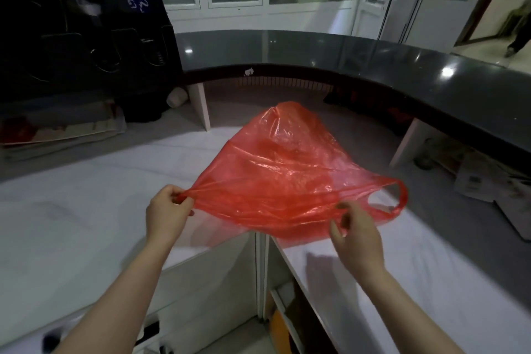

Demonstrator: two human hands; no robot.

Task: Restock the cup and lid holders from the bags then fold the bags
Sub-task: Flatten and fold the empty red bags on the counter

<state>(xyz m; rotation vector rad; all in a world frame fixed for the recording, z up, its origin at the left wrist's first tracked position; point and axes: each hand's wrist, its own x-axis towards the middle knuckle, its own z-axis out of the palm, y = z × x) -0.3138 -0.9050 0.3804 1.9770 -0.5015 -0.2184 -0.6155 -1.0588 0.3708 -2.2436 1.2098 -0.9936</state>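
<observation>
A thin red plastic bag (281, 169) billows in the air above the white counter (86, 210), empty and puffed up toward the back. My left hand (168, 210) pinches its bunched left end between thumb and fingers. My right hand (357, 234) is at the bag's near right edge with thumb and fingers curled close to the plastic; a loop handle (400, 198) hangs free just beyond it. Whether the right fingers actually hold the plastic is unclear. No cups, lids or holders are visible.
A dark curved raised counter (373, 66) runs along the back and right. Black equipment (80, 37) stands at the far left with papers (57, 129) below it. A gap with shelving (275, 296) opens between the white counter sections. A person walks at the far right (520, 29).
</observation>
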